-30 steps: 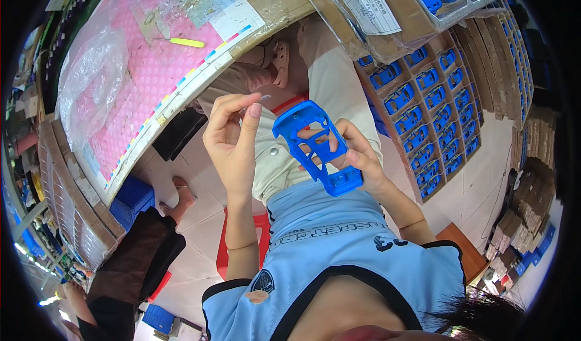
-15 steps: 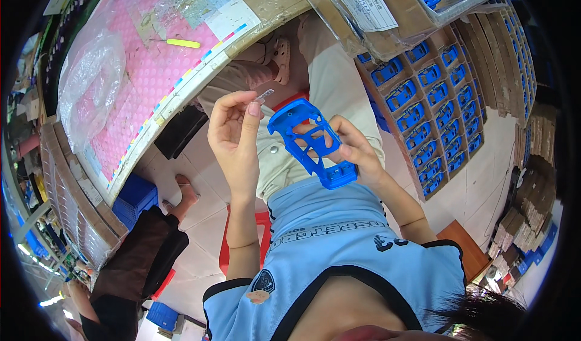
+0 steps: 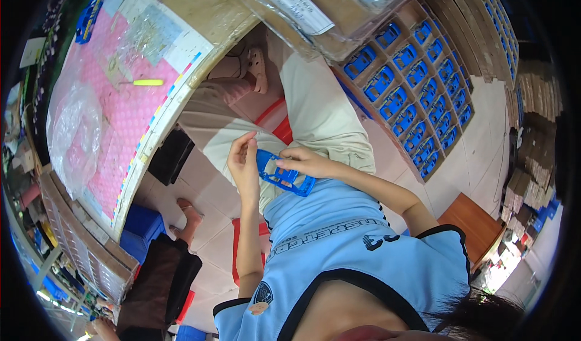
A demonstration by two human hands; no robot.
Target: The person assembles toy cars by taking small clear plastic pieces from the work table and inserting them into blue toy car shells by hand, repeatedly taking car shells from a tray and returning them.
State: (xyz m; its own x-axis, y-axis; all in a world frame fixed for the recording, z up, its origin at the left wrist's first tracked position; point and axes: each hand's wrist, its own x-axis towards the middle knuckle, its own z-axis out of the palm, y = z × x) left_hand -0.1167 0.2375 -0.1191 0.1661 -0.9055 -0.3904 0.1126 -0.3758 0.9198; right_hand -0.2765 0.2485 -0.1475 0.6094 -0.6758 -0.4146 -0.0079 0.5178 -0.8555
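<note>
A blue plastic toy car body [image 3: 289,176] with open window gaps is held low over my lap, near the shirt hem. My left hand [image 3: 243,164] is closed at its left end, thumb and fingers close together. My right hand [image 3: 305,162] reaches over from the right, its fingertips gripping the body around a window gap. A small clear plastic part was in my left hand's pinch earlier; I cannot make it out now, and the fingers may hide it.
At left, a worktable with a pink bubbled mat [image 3: 124,120] bears a yellow-handled tool [image 3: 148,82], a clear plastic bag [image 3: 75,138] and another blue car body [image 3: 91,17]. A divided cardboard tray [image 3: 396,129] of blue car bodies stands at right. Another person's foot [image 3: 187,217] shows at lower left.
The car body has come down and closer to my lap. My left hand, apart from it before with the clear part, has lowered to meet its left end. The whole view has shifted.
</note>
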